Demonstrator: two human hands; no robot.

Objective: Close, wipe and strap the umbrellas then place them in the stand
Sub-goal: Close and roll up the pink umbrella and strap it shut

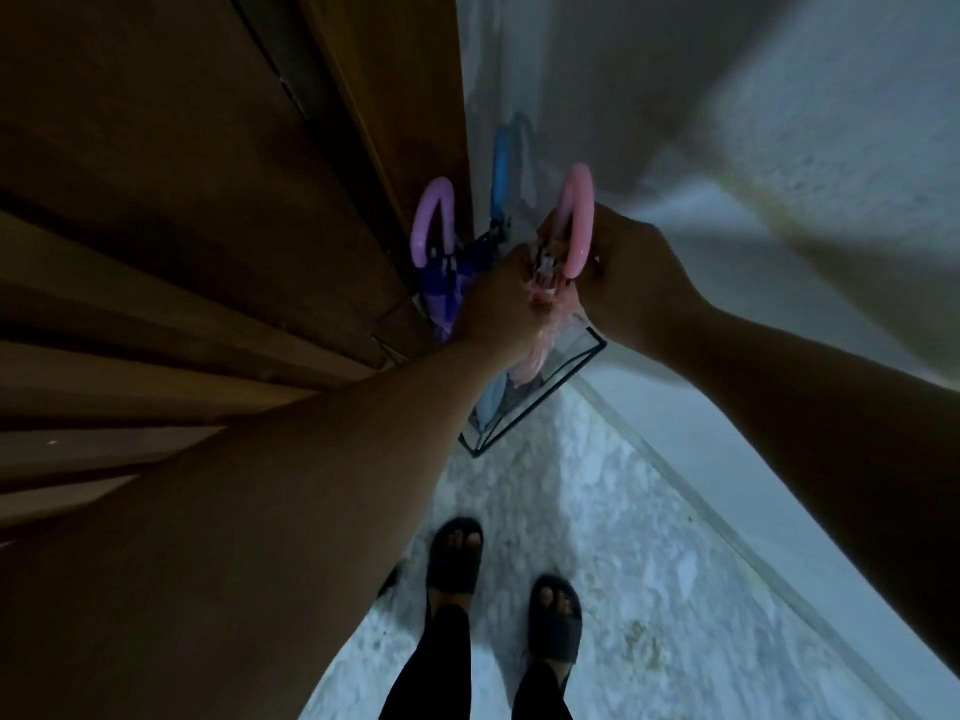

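Observation:
A pink umbrella (577,220) with a curved pink handle stands upright in the black wire stand (545,402). My left hand (496,298) grips its gathered canopy just below the handle. My right hand (631,272) holds the umbrella at the base of the handle from the right. A purple umbrella (434,226) and a blue umbrella (501,168) stand in the same stand, their handles pointing up. The lower folds of pink and blue canopy show through the stand's frame.
A brown wooden door (208,200) fills the left side, right beside the stand. A white wall (727,122) rises behind and to the right. My feet in dark sandals (452,558) stand on a pale speckled floor (597,511).

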